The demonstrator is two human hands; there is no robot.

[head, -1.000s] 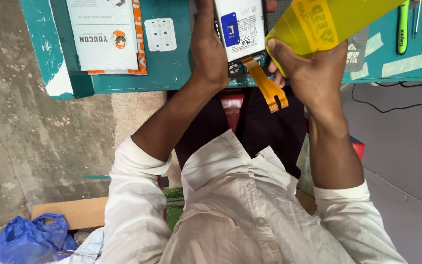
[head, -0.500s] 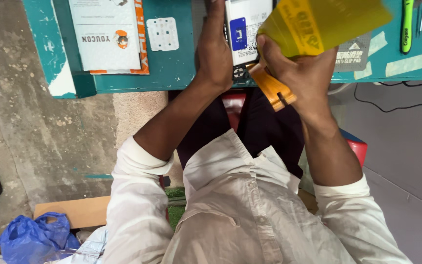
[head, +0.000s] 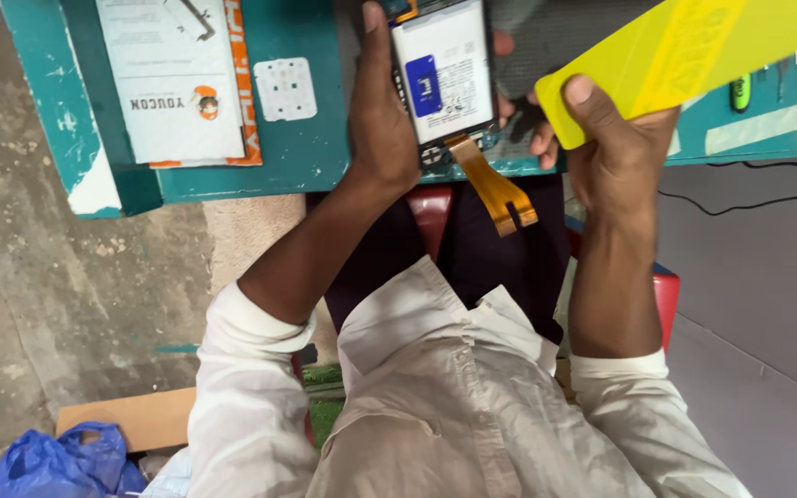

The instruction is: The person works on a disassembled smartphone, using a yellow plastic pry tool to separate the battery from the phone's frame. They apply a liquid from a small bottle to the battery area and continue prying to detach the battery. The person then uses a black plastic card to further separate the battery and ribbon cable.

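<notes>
Here, left hand (head: 382, 115) clamped round an opened phone (head: 442, 78), right hand (head: 615, 152) pinching a yellow sheet (head: 694, 51) above the teal table (head: 297, 148).

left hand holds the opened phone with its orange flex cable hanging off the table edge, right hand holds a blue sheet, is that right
Not quite: the sheet in the right hand is yellow, not blue, as the head view shows. The left hand does hold the opened phone, its orange flex cable hanging past the table edge.

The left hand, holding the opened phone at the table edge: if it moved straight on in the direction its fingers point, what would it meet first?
The left hand points up the picture, over the teal table. Its way looks free to the frame's top edge; beyond that nothing can be seen. The opened phone would travel with it.
</notes>
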